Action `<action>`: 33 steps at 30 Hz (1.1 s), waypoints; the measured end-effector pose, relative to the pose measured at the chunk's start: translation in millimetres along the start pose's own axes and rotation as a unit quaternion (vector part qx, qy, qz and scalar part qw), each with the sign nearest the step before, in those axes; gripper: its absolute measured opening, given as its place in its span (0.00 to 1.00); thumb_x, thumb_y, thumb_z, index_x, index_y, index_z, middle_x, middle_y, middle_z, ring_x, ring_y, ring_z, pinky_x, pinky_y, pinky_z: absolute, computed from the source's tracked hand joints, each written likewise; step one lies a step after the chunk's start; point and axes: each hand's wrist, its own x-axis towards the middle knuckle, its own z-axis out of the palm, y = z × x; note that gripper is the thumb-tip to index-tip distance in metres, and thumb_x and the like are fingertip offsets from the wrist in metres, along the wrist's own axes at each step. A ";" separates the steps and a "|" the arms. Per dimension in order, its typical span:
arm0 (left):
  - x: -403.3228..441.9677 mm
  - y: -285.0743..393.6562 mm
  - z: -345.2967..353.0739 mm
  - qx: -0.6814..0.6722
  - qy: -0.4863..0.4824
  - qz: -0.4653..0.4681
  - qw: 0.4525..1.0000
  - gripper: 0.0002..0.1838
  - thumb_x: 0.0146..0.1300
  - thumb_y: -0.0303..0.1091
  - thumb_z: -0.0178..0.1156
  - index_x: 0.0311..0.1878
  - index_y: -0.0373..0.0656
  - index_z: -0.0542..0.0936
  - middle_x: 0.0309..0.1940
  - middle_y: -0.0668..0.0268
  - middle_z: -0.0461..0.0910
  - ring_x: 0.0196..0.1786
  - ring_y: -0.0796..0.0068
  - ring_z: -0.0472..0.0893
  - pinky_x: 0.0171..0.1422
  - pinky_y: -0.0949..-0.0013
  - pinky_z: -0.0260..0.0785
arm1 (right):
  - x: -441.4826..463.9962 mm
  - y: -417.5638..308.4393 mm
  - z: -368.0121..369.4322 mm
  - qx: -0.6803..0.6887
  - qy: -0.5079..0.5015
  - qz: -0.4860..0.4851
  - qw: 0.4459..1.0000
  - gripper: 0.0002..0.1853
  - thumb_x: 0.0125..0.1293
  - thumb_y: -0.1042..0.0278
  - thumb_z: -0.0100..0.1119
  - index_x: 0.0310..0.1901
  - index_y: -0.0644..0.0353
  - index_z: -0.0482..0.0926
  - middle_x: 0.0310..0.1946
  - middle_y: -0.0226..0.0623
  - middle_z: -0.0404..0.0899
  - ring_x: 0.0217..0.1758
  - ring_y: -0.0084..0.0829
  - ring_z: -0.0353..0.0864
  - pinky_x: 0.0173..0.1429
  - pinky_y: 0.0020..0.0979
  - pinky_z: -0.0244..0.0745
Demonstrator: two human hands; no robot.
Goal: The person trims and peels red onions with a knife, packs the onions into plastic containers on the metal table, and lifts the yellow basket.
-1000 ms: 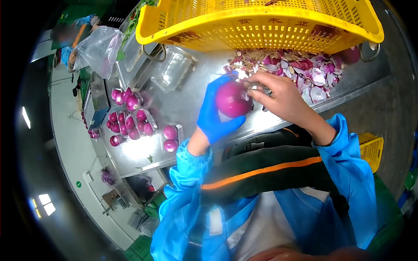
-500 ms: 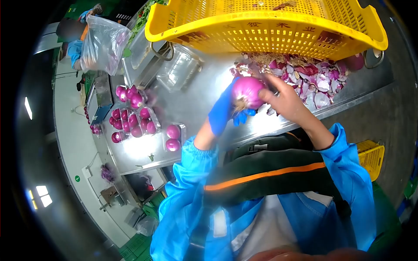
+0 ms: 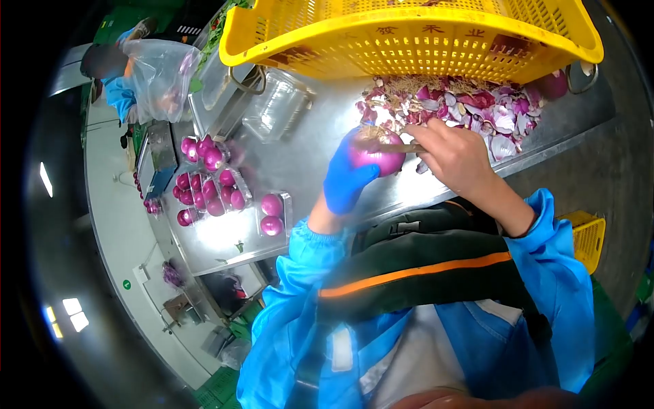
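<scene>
A purple onion (image 3: 381, 161) sits in my left hand (image 3: 345, 178), which wears a blue glove and is closed around its left side. The onion's dry, stringy end faces up and away from me. My bare right hand (image 3: 455, 158) is closed on a small knife (image 3: 403, 148). The blade lies across the upper part of the onion; the handle is hidden in my fingers. Just beyond both hands, purple and white onion peels (image 3: 487, 116) lie heaped on the metal table (image 3: 327, 126).
A yellow crate (image 3: 409, 48) stands at the table's far side. Clear trays (image 3: 288, 211) with peeled onions (image 3: 271, 204) lie to the left, near stacked clear plastic trays (image 3: 276, 109). A co-worker (image 3: 117, 88) stands far left beside a clear plastic bag (image 3: 160, 78).
The onion has been turned, so its stringy end, which pointed down toward me, now points up. My right hand's fingers have come off the onion, and the knife blade now lies against it.
</scene>
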 end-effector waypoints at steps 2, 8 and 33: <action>0.0 10.0 7.8 0.026 -0.032 0.000 0.999 0.44 0.54 0.45 0.72 0.69 0.35 0.63 0.60 0.59 0.74 0.61 0.67 0.75 0.66 0.64 0.68 | 0.3 0.5 1.0 -0.042 0.021 -0.028 0.999 0.18 0.52 0.73 0.68 0.47 0.58 0.83 0.29 0.34 0.74 0.27 0.33 0.79 0.29 0.33 0.73; -9.4 18.0 17.4 0.054 -0.021 -0.020 0.998 0.43 0.55 0.46 0.71 0.69 0.36 0.65 0.60 0.60 0.75 0.61 0.68 0.75 0.66 0.64 0.67 | -0.7 12.1 7.1 -0.055 0.030 -0.068 0.996 0.17 0.54 0.74 0.67 0.47 0.60 0.83 0.28 0.34 0.74 0.25 0.33 0.78 0.26 0.31 0.71; -1.7 4.3 0.6 0.180 -0.009 0.066 0.981 0.44 0.52 0.25 0.72 0.71 0.43 0.60 0.65 0.56 0.70 0.65 0.63 0.72 0.67 0.61 0.70 | 15.7 35.1 51.5 0.028 0.089 0.146 0.985 0.08 0.65 0.64 0.59 0.40 0.57 0.82 0.35 0.36 0.80 0.30 0.42 0.82 0.31 0.40 0.76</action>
